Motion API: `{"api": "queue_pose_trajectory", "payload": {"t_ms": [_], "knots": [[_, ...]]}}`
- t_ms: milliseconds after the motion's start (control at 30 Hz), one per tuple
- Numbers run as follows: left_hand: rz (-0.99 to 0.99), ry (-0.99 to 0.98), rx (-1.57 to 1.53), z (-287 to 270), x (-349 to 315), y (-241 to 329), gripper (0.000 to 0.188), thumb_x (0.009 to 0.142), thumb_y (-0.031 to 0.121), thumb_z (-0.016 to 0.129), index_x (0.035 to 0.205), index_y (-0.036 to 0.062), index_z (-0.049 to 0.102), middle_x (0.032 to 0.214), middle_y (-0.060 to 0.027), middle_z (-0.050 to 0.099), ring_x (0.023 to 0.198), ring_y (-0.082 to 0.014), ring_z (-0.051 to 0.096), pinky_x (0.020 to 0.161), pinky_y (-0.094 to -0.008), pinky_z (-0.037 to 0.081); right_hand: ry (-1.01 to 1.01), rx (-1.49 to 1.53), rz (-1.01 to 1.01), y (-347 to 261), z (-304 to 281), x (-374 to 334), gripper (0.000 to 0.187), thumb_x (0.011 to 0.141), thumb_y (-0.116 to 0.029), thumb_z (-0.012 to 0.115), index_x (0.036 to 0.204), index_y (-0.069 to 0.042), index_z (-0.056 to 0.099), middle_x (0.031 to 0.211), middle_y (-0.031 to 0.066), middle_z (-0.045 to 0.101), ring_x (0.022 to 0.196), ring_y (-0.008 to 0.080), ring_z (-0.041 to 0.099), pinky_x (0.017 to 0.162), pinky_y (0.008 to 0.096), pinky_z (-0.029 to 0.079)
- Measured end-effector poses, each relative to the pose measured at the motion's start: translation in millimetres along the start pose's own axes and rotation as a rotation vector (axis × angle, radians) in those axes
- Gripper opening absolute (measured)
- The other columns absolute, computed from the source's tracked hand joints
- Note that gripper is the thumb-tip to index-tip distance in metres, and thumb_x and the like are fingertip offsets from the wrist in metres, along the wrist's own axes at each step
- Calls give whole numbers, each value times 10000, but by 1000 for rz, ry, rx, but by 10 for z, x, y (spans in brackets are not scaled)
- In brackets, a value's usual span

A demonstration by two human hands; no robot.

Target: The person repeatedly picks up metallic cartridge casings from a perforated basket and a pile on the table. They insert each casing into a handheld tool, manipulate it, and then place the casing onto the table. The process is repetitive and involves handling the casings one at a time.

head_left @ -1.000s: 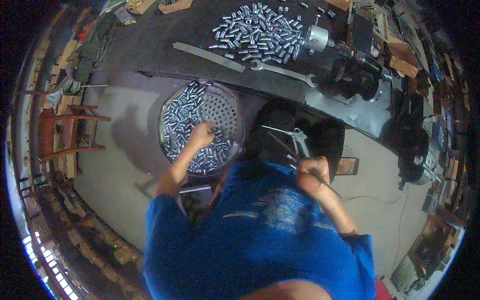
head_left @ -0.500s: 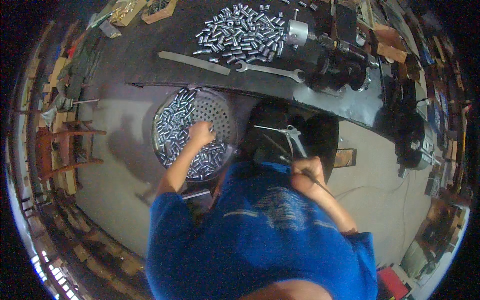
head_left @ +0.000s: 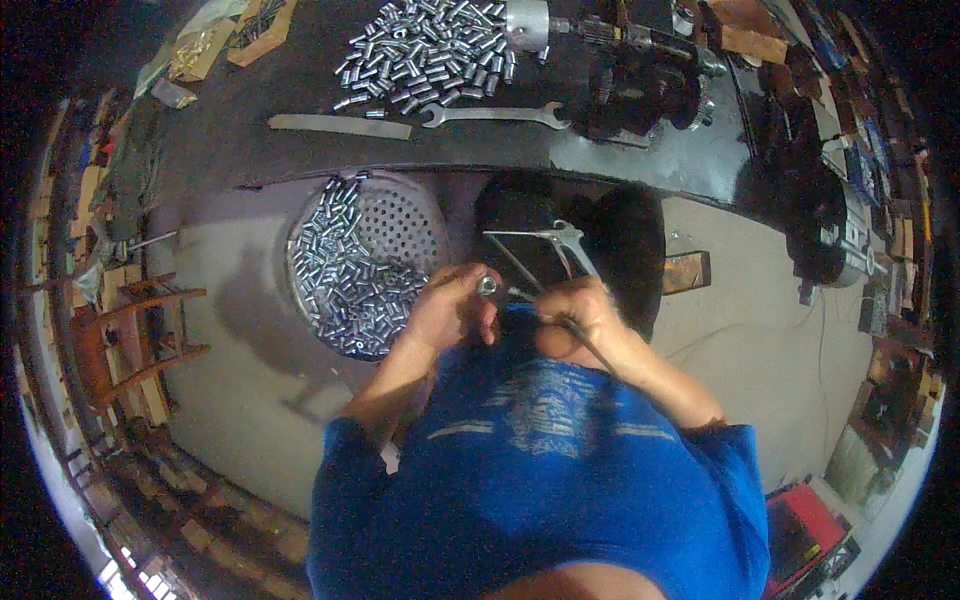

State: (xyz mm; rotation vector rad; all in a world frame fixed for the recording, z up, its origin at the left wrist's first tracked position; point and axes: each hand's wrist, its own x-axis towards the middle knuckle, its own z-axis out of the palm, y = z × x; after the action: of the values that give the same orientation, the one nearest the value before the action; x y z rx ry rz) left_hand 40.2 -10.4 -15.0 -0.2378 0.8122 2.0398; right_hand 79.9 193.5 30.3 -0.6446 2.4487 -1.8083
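My left hand [head_left: 452, 308] is in front of my body, closed around a small shiny metal sleeve [head_left: 488, 286] whose round open end faces up. Close beside it, my right hand [head_left: 578, 312] grips an air blow gun [head_left: 562, 240] by its handle. The gun's thin nozzle points left, past and above the sleeve, and a dark hose trails back along my right forearm. Left of my hands stands a round perforated metal stool or tray [head_left: 436, 222], its left and near parts covered with many similar metal sleeves [head_left: 340, 270].
The dark workbench [head_left: 210, 150] crosses the far side, bearing a heap of sleeves [head_left: 430, 55], an open-end wrench [head_left: 495, 114], a flat metal strip [head_left: 340, 126] and a greasy machine [head_left: 650, 85]. A wooden chair [head_left: 150, 330] stands at the left.
My left hand has come off the pile, bringing a sleeve toward my body. The right hand with the blow gun has moved left toward it. The view has shifted slightly.
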Motion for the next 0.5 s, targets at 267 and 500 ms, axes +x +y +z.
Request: {"api": "queue_pose_trajectory", "payload": {"t_ms": [267,500], "knots": [[229,187,607,239,-51,77,198,836,174,573,833,-22,604,676,-57,599,557,-116,562,489,-242,446,-69,-43,3,-23,-13,22,177,561,-83,583,524,-28,419,484,148,420,446,336,466,423,399,373],[387,147,828,356,-47,100,129,757,22,620,878,-23,606,809,-66,620,737,-126,589,668,-253,470,-16,-81,-49,29,54,2,196,576,-104,585,523,-43,407,485,148,406,431,310,456,414,380,357]]}}
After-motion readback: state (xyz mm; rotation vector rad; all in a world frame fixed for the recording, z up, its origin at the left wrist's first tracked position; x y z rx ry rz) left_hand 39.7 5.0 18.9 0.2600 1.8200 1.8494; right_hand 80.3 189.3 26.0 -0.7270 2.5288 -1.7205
